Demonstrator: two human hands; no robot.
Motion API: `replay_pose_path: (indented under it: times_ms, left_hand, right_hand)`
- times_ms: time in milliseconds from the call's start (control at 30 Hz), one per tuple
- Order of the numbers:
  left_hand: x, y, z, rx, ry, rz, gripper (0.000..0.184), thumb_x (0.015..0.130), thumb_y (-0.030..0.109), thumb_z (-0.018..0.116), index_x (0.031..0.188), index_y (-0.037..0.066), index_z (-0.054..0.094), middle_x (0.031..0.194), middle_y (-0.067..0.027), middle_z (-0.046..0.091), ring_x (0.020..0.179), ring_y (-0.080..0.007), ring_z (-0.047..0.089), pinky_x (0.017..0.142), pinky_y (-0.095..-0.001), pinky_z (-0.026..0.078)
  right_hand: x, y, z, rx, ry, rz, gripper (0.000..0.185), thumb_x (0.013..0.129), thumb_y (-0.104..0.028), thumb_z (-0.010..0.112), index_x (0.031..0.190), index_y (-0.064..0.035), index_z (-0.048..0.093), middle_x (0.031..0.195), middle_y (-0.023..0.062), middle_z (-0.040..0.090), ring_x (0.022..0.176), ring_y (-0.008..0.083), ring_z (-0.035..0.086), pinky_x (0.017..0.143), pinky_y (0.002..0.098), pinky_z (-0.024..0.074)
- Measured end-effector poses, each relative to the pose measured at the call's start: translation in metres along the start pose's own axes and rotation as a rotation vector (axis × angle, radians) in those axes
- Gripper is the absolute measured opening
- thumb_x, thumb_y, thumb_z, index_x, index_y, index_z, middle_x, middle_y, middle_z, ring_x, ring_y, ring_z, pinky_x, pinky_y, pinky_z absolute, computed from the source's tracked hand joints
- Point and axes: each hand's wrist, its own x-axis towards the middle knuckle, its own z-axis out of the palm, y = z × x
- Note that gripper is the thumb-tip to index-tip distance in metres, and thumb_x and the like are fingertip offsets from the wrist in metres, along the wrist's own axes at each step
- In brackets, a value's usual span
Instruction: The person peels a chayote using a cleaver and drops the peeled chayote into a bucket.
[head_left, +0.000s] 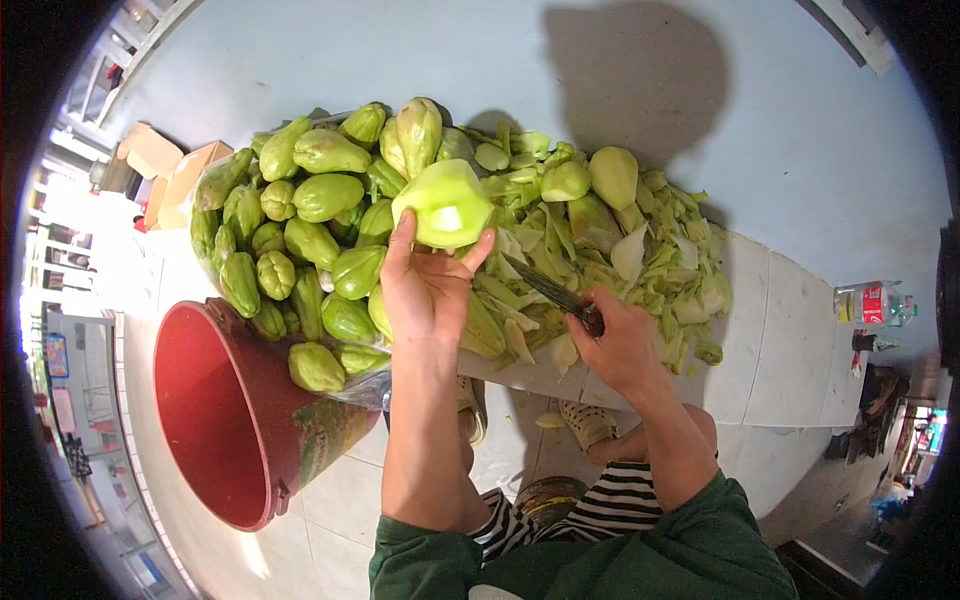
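Note:
My left hand [430, 285] holds up a peeled pale green chayote [443, 205], its fingers around the underside and sides. In my right hand [615, 340] is a dark-handled knife [548, 286], pointing up and left toward the chayote without touching it. Behind and left of my left hand lies a pile of whole green chayotes [328, 197]. To the right, a heap of peelings [690, 255] spreads under and behind the knife, with a peeled chayote [614, 176] resting at its back.
A red bucket [215, 415] lies tipped at the left, its mouth facing left. Behind the produce rises a pale blue wall [450, 50]. A plastic bottle [873, 304] is at the far right, and cardboard boxes [185, 180] are at the left. Sandalled feet are below the ledge.

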Motion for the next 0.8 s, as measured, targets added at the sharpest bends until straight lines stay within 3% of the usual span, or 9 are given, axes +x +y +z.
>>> replay_pose_path:
  times_ms: [500, 800]
  left_hand:
    - [0.0048, -0.0012, -0.0016, -0.102, 0.193, -0.05, 0.035, 0.098, 0.027, 0.051, 0.125, 0.005, 0.049, 0.126, -0.0102, 0.049, 0.116, -0.0283, 0.053, 0.101, -0.0605, 0.042]
    - [0.0042, -0.0002, -0.0055, -0.126, 0.147, -0.041, 0.044, 0.095, 0.033, 0.052, 0.128, 0.007, 0.041, 0.131, -0.0127, 0.045, 0.118, -0.0332, 0.051, 0.1, -0.0616, 0.041]
  right_hand:
    - [0.0007, -0.0022, -0.0013, 0.006, -0.023, -0.001, 0.023, 0.082, -0.021, 0.068, 0.095, -0.0059, 0.059, 0.074, 0.0148, 0.066, 0.067, 0.0361, 0.065, 0.059, 0.0448, 0.0504]
    - [0.0, -0.0008, -0.0006, 0.006, -0.027, 0.007, 0.022, 0.082, -0.022, 0.068, 0.095, -0.0064, 0.059, 0.074, 0.0152, 0.066, 0.067, 0.0364, 0.065, 0.058, 0.0451, 0.0502]
